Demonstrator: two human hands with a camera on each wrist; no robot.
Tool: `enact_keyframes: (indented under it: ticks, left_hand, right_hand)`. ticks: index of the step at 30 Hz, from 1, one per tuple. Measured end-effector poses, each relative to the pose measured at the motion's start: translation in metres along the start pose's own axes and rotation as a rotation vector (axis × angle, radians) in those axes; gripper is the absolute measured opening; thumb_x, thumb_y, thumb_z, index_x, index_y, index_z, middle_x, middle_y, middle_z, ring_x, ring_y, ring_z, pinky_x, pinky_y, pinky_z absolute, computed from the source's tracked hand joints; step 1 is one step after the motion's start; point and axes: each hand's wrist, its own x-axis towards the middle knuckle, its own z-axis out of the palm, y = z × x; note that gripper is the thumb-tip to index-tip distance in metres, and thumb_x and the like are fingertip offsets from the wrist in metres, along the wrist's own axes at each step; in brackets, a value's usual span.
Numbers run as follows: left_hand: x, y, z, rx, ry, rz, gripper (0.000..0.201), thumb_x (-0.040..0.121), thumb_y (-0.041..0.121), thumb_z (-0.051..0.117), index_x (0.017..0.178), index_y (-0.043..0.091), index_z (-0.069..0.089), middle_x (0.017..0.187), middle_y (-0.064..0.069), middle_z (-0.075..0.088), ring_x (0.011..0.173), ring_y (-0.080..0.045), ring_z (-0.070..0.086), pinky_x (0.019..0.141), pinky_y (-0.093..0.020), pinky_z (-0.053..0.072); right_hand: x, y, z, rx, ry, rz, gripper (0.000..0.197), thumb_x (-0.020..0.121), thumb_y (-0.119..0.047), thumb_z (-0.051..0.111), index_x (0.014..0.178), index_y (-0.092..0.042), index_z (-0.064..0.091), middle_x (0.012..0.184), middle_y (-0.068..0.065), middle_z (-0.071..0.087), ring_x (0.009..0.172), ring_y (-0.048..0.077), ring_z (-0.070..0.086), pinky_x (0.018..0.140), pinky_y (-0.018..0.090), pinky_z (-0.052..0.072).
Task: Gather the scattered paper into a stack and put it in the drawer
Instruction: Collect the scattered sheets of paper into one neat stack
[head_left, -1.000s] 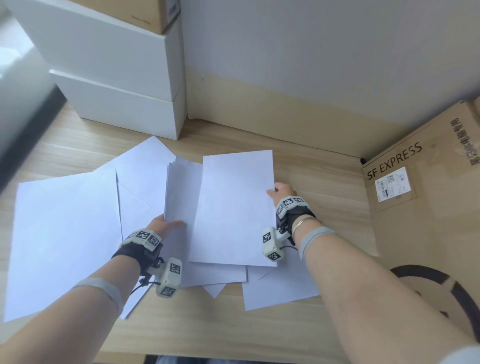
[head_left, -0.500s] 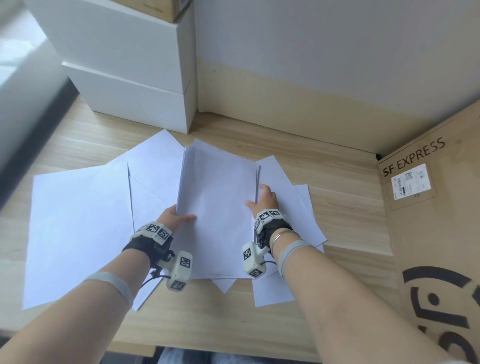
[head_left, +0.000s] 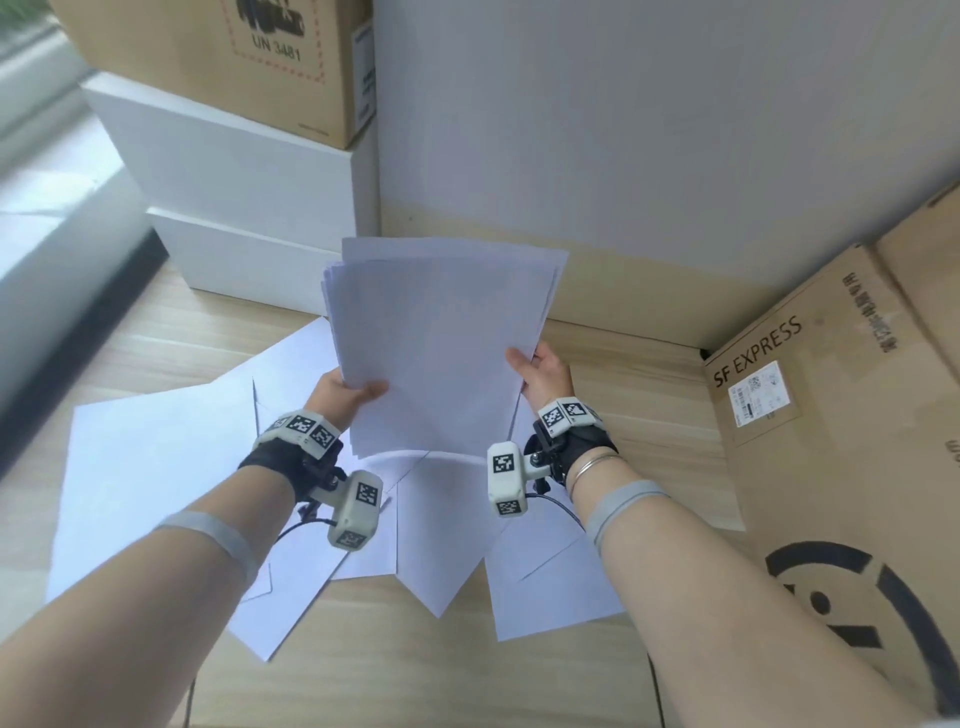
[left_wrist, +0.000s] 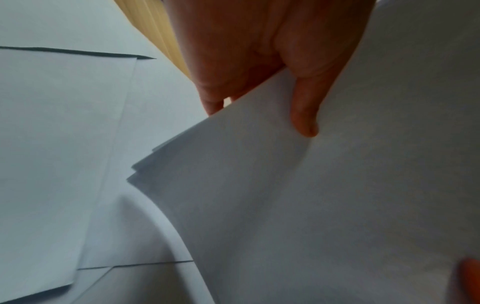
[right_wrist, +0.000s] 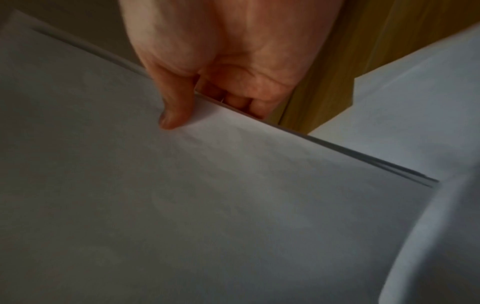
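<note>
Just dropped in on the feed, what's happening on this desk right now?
A person is collecting loose paper. Both hands hold a partial stack of sheets lifted above the wooden desk: the left hand pinches its left edge, the right hand its right edge, thumbs on top. The sheet edges are not yet squared. Several loose sheets lie scattered on the desk underneath. No drawer is in view.

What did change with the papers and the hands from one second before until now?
Both hands raised the gathered stack off the desk and tilted it up; the left hand and right hand now pinch its side edges. Loose sheets stayed lying on the desk.
</note>
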Motion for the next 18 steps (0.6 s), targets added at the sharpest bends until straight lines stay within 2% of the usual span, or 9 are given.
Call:
enact_keyframes:
  ticks: [2, 4, 6, 10, 13, 15, 16, 17, 18]
  left_hand:
    - [-0.001, 0.010, -0.002, -0.024, 0.006, 0.016, 0.039, 0.081, 0.000, 0.066, 0.119, -0.009, 0.058, 0.112, -0.018, 0.061, 0.101, -0.023, 0.055, 0.095, -0.034, 0.043]
    - [-0.003, 0.014, -0.004, -0.043, 0.004, 0.019, 0.043, 0.079, 0.000, 0.068, 0.120, -0.008, 0.058, 0.119, -0.020, 0.061, 0.103, -0.025, 0.057, 0.103, -0.040, 0.042]
    - [-0.004, 0.013, -0.006, -0.071, -0.003, 0.021, 0.045, 0.075, 0.002, 0.073, 0.117, -0.005, 0.059, 0.123, -0.023, 0.061, 0.104, -0.028, 0.059, 0.105, -0.044, 0.043]
    - [-0.010, 0.014, -0.008, -0.153, 0.012, 0.049, 0.054, 0.043, 0.031, 0.084, 0.091, 0.019, 0.064, 0.105, -0.015, 0.068, 0.107, -0.035, 0.062, 0.100, -0.047, 0.047]
    - [-0.014, 0.023, -0.010, -0.228, 0.003, 0.100, 0.055, 0.041, 0.036, 0.082, 0.092, 0.027, 0.063, 0.102, -0.007, 0.068, 0.109, -0.036, 0.062, 0.098, -0.049, 0.048]
    - [-0.018, 0.036, -0.010, -0.273, 0.013, 0.152, 0.053, 0.044, 0.037, 0.081, 0.093, 0.026, 0.064, 0.103, -0.006, 0.069, 0.106, -0.034, 0.063, 0.097, -0.049, 0.049]
    - [-0.020, 0.043, -0.010, -0.294, 0.021, 0.179, 0.051, 0.046, 0.038, 0.080, 0.093, 0.026, 0.064, 0.101, -0.005, 0.069, 0.102, -0.032, 0.064, 0.096, -0.048, 0.049]
    - [-0.022, 0.050, -0.010, -0.318, 0.022, 0.205, 0.049, 0.048, 0.039, 0.079, 0.093, 0.026, 0.064, 0.098, -0.003, 0.070, 0.099, -0.029, 0.064, 0.094, -0.046, 0.050]
    - [-0.021, 0.057, -0.010, -0.336, 0.026, 0.223, 0.046, 0.051, 0.041, 0.077, 0.092, 0.025, 0.065, 0.094, 0.000, 0.071, 0.095, -0.027, 0.064, 0.092, -0.043, 0.051]
  right_hand:
    - [-0.004, -0.011, 0.000, 0.054, -0.007, 0.015, 0.023, 0.090, 0.002, 0.056, 0.084, -0.019, 0.064, 0.066, -0.015, 0.072, 0.063, -0.002, 0.067, 0.078, 0.026, 0.050]
    - [-0.009, -0.017, -0.001, 0.059, -0.010, 0.021, 0.015, 0.089, -0.007, 0.062, 0.079, -0.019, 0.065, 0.070, -0.011, 0.071, 0.067, 0.007, 0.065, 0.077, 0.028, 0.050]
    - [-0.015, -0.022, 0.002, 0.030, 0.016, 0.021, 0.013, 0.085, -0.016, 0.067, 0.073, -0.018, 0.064, 0.074, -0.005, 0.066, 0.069, 0.012, 0.061, 0.077, 0.029, 0.048]
    - [-0.020, -0.026, 0.006, 0.001, 0.053, 0.005, 0.023, 0.084, -0.022, 0.069, 0.063, -0.019, 0.060, 0.061, -0.009, 0.060, 0.059, 0.008, 0.055, 0.063, 0.022, 0.045]
    - [-0.023, -0.034, 0.008, 0.031, 0.062, -0.039, 0.031, 0.088, -0.024, 0.064, 0.060, -0.021, 0.051, 0.057, -0.008, 0.050, 0.053, 0.005, 0.046, 0.054, 0.018, 0.039]
    - [-0.023, -0.046, 0.011, 0.100, 0.081, -0.092, 0.023, 0.092, -0.024, 0.058, 0.070, -0.019, 0.055, 0.068, -0.005, 0.052, 0.061, 0.004, 0.051, 0.060, 0.014, 0.044]
    - [-0.024, -0.053, 0.014, 0.145, 0.089, -0.119, 0.017, 0.093, -0.026, 0.056, 0.078, -0.018, 0.061, 0.077, -0.004, 0.056, 0.071, 0.006, 0.055, 0.070, 0.013, 0.046]
    - [-0.023, -0.058, 0.016, 0.170, 0.088, -0.140, 0.019, 0.093, -0.032, 0.054, 0.084, -0.019, 0.065, 0.084, -0.002, 0.059, 0.082, 0.011, 0.057, 0.079, 0.017, 0.046]
    - [-0.022, -0.063, 0.018, 0.167, 0.073, -0.162, 0.024, 0.092, -0.037, 0.052, 0.082, -0.023, 0.068, 0.084, -0.002, 0.061, 0.084, 0.014, 0.057, 0.082, 0.024, 0.045]
